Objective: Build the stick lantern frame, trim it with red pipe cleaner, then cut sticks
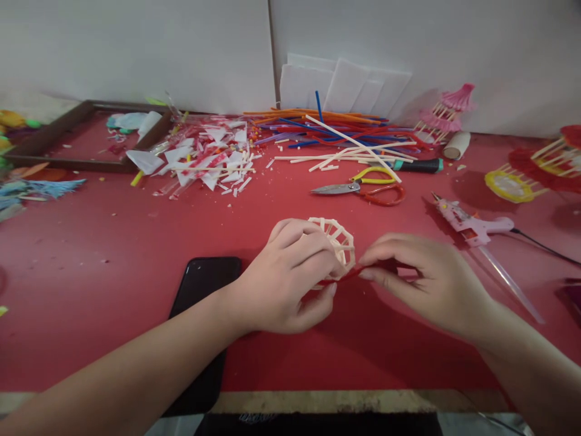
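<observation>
Red bench (149, 236) stood against a pale wall (181, 48). One cream lattice frame (348, 247), mid-bench: seemed light, stiff, fragile; judged best held by its rim. Left hand (290, 275): fingers were curled closed over it. Right hand (429, 281): thumb and fingers were pinched on one red strip (349, 276), apparently pliable, at the frame's near side.

There are two hands, the left hand (293, 280) and the right hand (424, 280). I count one pale lattice ring (347, 248), one red strip (348, 276), one black phone (205, 277), one pair of scissors (356, 188), one glue gun (474, 229), one clear glue stick (512, 284) and one brown rectangular frame (68, 163). The coloured sticks (313, 114) are too many for exact counting.
</observation>
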Action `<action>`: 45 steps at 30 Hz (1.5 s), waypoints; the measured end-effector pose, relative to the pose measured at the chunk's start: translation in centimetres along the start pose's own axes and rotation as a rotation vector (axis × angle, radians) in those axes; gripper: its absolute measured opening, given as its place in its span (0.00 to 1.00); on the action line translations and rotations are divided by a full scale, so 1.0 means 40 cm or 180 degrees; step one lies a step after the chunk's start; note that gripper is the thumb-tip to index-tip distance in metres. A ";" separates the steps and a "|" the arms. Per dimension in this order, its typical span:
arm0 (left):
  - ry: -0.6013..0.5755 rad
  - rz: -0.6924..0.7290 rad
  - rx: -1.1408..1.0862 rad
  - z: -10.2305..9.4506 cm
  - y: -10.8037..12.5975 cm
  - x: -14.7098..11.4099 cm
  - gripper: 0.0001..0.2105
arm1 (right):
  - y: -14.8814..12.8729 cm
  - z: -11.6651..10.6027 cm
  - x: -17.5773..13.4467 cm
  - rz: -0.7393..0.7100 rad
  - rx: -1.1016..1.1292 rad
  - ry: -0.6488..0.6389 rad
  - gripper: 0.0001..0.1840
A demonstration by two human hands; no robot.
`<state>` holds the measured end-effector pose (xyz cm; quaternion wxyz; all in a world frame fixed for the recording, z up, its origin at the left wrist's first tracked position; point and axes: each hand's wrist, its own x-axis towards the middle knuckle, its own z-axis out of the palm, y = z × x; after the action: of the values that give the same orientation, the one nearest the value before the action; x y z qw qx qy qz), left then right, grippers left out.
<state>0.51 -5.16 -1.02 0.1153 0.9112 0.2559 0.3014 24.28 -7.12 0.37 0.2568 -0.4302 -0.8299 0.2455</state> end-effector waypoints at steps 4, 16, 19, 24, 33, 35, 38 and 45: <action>-0.0057 0.0110 -0.0119 -0.002 -0.001 0.001 0.07 | 0.002 -0.010 -0.001 0.0068 0.0095 -0.0077 0.05; -0.0014 0.0311 -0.0269 -0.002 -0.003 0.001 0.09 | 0.017 -0.001 0.000 -0.0155 0.0364 -0.0105 0.08; 0.0129 0.0327 -0.0258 0.000 0.000 0.000 0.10 | 0.018 0.004 0.000 -0.0115 0.0502 -0.0117 0.08; 0.0229 0.0308 0.0029 0.003 0.008 0.001 0.09 | -0.003 0.024 -0.006 -0.0037 0.0550 0.0012 0.06; 0.0350 0.0201 0.0226 0.010 0.012 0.001 0.06 | -0.035 0.061 -0.020 0.0230 0.0442 0.0356 0.08; 0.0360 0.0132 0.0236 0.011 0.012 0.002 0.06 | -0.034 0.064 -0.019 0.0248 0.0499 0.0341 0.08; 0.0308 0.0053 0.0234 0.010 0.011 0.002 0.06 | -0.032 0.070 -0.017 0.0303 0.0610 0.0328 0.06; 0.0215 0.0064 0.0164 0.012 0.007 -0.001 0.06 | -0.031 0.077 -0.021 0.0364 0.0605 0.0479 0.09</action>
<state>0.89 -5.43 -1.32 0.0800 0.9058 0.2581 0.3264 21.98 -9.04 -1.33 0.3435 -0.4678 -0.7554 0.3042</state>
